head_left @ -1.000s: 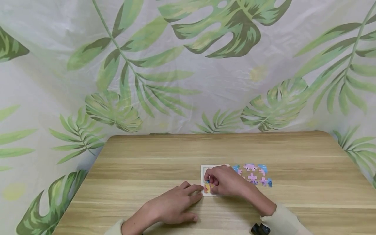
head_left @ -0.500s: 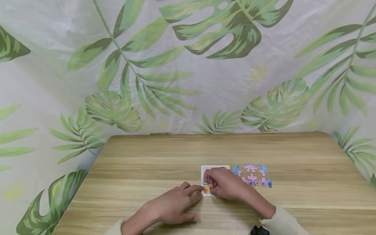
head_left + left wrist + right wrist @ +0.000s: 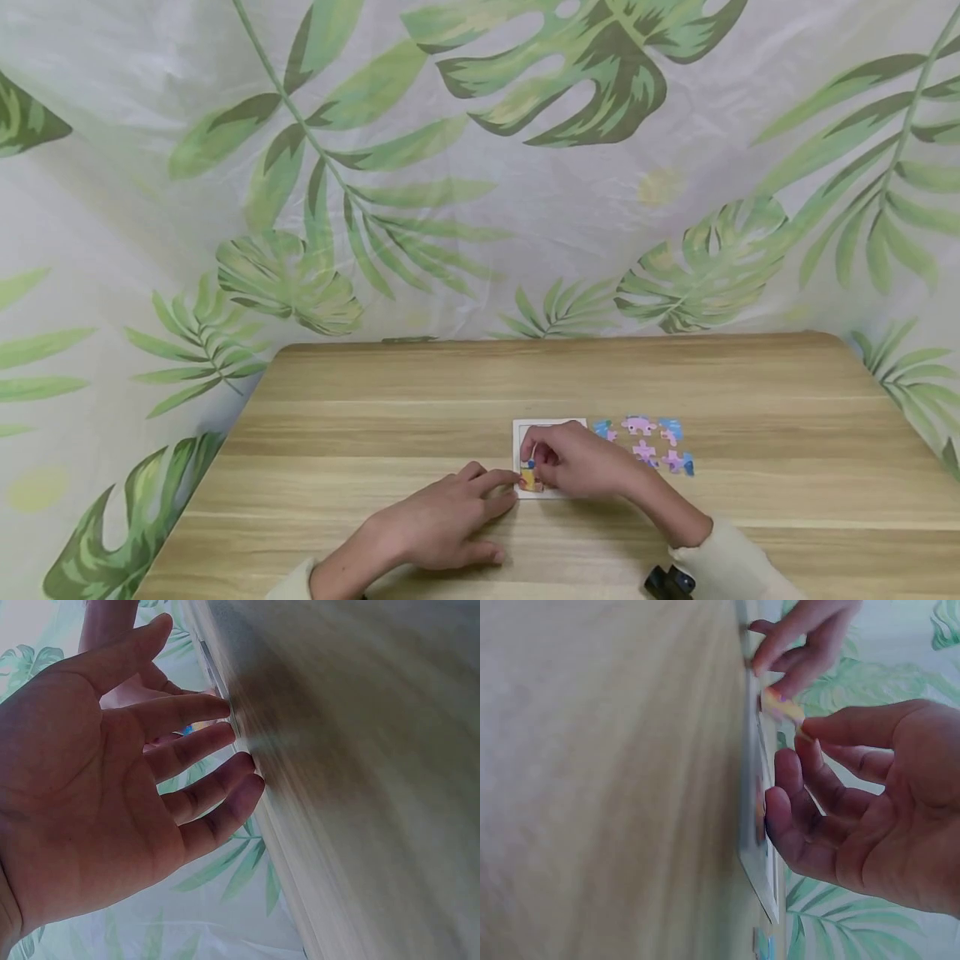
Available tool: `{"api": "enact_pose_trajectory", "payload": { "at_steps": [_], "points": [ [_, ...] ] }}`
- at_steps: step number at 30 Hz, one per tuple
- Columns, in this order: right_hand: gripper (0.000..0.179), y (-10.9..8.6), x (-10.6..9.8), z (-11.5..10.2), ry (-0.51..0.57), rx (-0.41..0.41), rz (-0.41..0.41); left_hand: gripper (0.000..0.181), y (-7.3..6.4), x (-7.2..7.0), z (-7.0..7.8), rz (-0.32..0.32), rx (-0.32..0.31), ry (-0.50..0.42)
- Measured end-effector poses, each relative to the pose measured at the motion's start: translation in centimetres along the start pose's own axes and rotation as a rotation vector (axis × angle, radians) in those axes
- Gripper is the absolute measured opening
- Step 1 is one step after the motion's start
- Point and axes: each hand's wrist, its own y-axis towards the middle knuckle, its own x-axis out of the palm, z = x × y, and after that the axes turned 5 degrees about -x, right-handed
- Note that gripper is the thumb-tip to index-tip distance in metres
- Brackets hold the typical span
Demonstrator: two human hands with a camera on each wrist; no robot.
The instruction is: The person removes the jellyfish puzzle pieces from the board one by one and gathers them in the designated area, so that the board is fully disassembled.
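Note:
My right hand (image 3: 588, 460) pinches a yellow jigsaw puzzle piece (image 3: 784, 711) between thumb and index finger. The right wrist view shows that piece tilted up from a thin white puzzle tray (image 3: 747, 825). In the head view the piece lies over the tray's lower left corner, and my right hand covers most of the tray. Just left of the tray is my left hand (image 3: 450, 523), fingers spread and loosely bent, fingertips at the tray's left edge. Its palm holds nothing in the left wrist view. Whatever else lies under the right hand is hidden.
Several loose pink and blue puzzle pieces (image 3: 643, 452) lie on the wooden table (image 3: 360, 425) right of the tray. A small black device (image 3: 667, 582) is by the right sleeve. Behind the table hangs a leaf-patterned cloth (image 3: 450, 208).
The yellow puzzle piece, flatter in the tray corner a second ago, now looks tipped up in my right fingers. The right hand has shifted only slightly; the left hand stays in place.

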Motion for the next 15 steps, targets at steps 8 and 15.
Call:
{"api": "enact_pose_trajectory", "payload": {
  "at_steps": [8,15],
  "points": [
    [0.014,-0.8,-1.8,0.0,0.116,-0.008,-0.021,0.065,-0.1,-0.2,-0.1,-0.031,-0.019,-0.029],
    [0.009,-3.0,-2.9,1.2,0.135,0.018,-0.018,0.066,0.0,-0.2,0.0,-0.039,-0.025,-0.045]
  ]
}}
